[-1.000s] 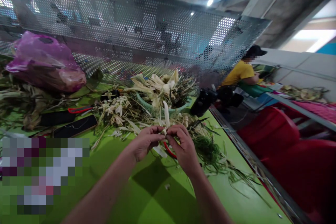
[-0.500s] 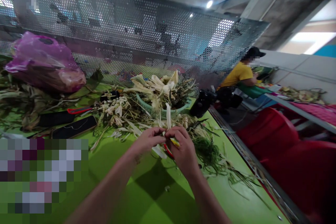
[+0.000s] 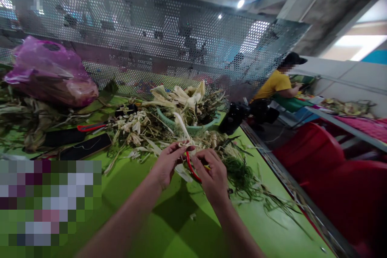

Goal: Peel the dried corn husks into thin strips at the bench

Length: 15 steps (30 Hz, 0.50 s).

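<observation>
Green table (image 3: pixel 130 205) is being worked over by two hands, held apart. Pale strip (image 3: pixel 180 125) is being pinched in the fingertips of the left hand (image 3: pixel 167 164), its long end being pointed up and away, in front of the basket. Right hand (image 3: pixel 213 173) is being held curled just beside; whether anything is being gripped there cannot be told. Red handle (image 3: pixel 191 167) is being partly covered by it. Basket (image 3: pixel 207 127) is being heaped over by dry husks (image 3: pixel 181 98). Purple bag (image 3: pixel 50 72) is being backed by a holed metal screen (image 3: pixel 136 28). Farther right, a person (image 3: pixel 276 82) in yellow is being seen side-on.
</observation>
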Tool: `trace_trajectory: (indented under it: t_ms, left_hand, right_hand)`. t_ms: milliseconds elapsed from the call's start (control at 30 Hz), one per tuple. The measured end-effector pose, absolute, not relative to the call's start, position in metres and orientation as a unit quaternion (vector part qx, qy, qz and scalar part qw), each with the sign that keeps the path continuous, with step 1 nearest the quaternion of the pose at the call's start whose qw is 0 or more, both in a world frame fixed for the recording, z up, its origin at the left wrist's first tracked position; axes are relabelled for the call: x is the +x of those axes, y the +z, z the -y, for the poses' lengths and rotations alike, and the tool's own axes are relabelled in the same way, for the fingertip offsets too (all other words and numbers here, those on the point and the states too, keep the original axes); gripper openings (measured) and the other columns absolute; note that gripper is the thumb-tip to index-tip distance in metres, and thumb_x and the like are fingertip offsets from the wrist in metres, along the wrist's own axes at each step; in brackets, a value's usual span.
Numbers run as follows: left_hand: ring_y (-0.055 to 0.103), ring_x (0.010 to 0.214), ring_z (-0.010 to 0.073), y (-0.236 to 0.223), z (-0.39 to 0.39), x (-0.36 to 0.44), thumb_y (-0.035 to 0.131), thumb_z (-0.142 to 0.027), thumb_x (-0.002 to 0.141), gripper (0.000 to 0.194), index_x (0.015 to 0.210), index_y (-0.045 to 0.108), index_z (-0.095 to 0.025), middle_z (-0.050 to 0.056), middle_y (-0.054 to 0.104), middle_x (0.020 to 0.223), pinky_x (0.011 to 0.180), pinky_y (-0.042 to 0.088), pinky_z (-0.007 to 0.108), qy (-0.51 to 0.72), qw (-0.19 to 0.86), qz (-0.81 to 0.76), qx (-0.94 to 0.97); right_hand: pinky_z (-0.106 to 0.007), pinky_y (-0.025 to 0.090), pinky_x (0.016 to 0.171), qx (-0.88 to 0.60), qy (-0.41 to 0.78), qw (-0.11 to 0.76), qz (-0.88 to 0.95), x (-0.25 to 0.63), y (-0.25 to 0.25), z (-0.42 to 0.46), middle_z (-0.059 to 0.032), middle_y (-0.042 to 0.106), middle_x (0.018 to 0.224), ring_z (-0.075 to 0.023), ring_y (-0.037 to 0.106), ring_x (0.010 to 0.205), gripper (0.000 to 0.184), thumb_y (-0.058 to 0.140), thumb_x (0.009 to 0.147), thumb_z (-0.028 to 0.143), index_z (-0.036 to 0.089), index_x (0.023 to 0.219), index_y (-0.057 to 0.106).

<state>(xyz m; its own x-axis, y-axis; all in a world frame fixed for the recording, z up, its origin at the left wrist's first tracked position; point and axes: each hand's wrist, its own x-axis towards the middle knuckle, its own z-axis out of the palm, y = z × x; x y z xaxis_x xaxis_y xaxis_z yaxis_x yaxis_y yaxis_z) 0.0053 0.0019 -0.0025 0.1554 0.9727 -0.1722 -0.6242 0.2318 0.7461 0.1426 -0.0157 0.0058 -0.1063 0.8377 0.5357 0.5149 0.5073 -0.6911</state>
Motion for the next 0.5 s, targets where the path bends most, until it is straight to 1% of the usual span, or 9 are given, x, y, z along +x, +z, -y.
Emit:
trace_trajectory:
  t_ms: [67, 167, 233, 333, 400, 500]
  left_hand:
    - [0.065, 0.086, 0.0156, -0.002, 0.000, 0.008, 0.074, -0.026, 0.069, 0.028, 0.094, 0.067, -0.016, 0.007, 0.072, 0.092, 0.079, 0.048, 0.025, 0.572, 0.721, -0.299, 0.250]
    - [0.065, 0.094, 0.0183, -0.002, 0.002, 0.011, 0.074, -0.023, 0.069, 0.029, 0.095, 0.066, -0.016, 0.008, 0.072, 0.093, 0.088, 0.047, 0.029, 0.574, 0.737, -0.268, 0.234]
    - [0.065, 0.096, 0.0193, -0.002, 0.003, 0.012, 0.074, -0.023, 0.069, 0.030, 0.096, 0.065, -0.016, 0.008, 0.072, 0.095, 0.091, 0.047, 0.030, 0.570, 0.746, -0.256, 0.229]
    - [0.064, 0.099, 0.0198, -0.003, 0.003, 0.012, 0.075, -0.023, 0.068, 0.031, 0.096, 0.065, -0.016, 0.009, 0.072, 0.097, 0.094, 0.045, 0.031, 0.573, 0.749, -0.246, 0.223]
    - [0.064, 0.100, 0.0194, -0.003, 0.003, 0.012, 0.075, -0.023, 0.068, 0.031, 0.097, 0.065, -0.016, 0.008, 0.072, 0.097, 0.094, 0.045, 0.031, 0.575, 0.749, -0.248, 0.219]
    - [0.064, 0.100, 0.0186, 0.000, 0.004, 0.011, 0.075, -0.023, 0.068, 0.032, 0.097, 0.065, -0.016, 0.007, 0.072, 0.097, 0.093, 0.045, 0.029, 0.577, 0.745, -0.253, 0.219]
  right_hand:
    - [-0.025, 0.037, 0.060, -0.476, 0.210, 0.446, 0.728, 0.139, 0.000, 0.016, -0.0006, 0.053, 0.070, -0.0149, 0.049, 0.066, 0.022, 0.054, 0.087, 0.031, 0.018, 0.070, 0.057]
    - [-0.024, 0.038, 0.059, -0.473, 0.265, 0.434, 0.720, 0.132, -0.010, 0.014, -0.0016, 0.057, 0.072, -0.0148, 0.051, 0.066, 0.019, 0.055, 0.086, 0.032, 0.017, 0.076, 0.061]
    - [-0.024, 0.039, 0.061, -0.466, 0.290, 0.445, 0.708, 0.129, -0.014, 0.013, -0.0023, 0.059, 0.075, -0.0152, 0.052, 0.068, 0.015, 0.055, 0.085, 0.029, 0.016, 0.081, 0.062]
    - [-0.025, 0.040, 0.062, -0.466, 0.294, 0.450, 0.703, 0.126, -0.016, 0.013, -0.0023, 0.059, 0.074, -0.0151, 0.051, 0.068, 0.012, 0.054, 0.085, 0.024, 0.015, 0.081, 0.062]
    - [-0.025, 0.041, 0.063, -0.470, 0.294, 0.447, 0.702, 0.126, -0.015, 0.014, -0.0025, 0.060, 0.076, -0.0151, 0.051, 0.068, 0.013, 0.053, 0.086, 0.025, 0.016, 0.083, 0.061]
    - [-0.025, 0.041, 0.062, -0.486, 0.295, 0.449, 0.690, 0.127, -0.013, 0.016, -0.0024, 0.059, 0.076, -0.0156, 0.052, 0.069, 0.018, 0.050, 0.089, 0.032, 0.016, 0.088, 0.060]
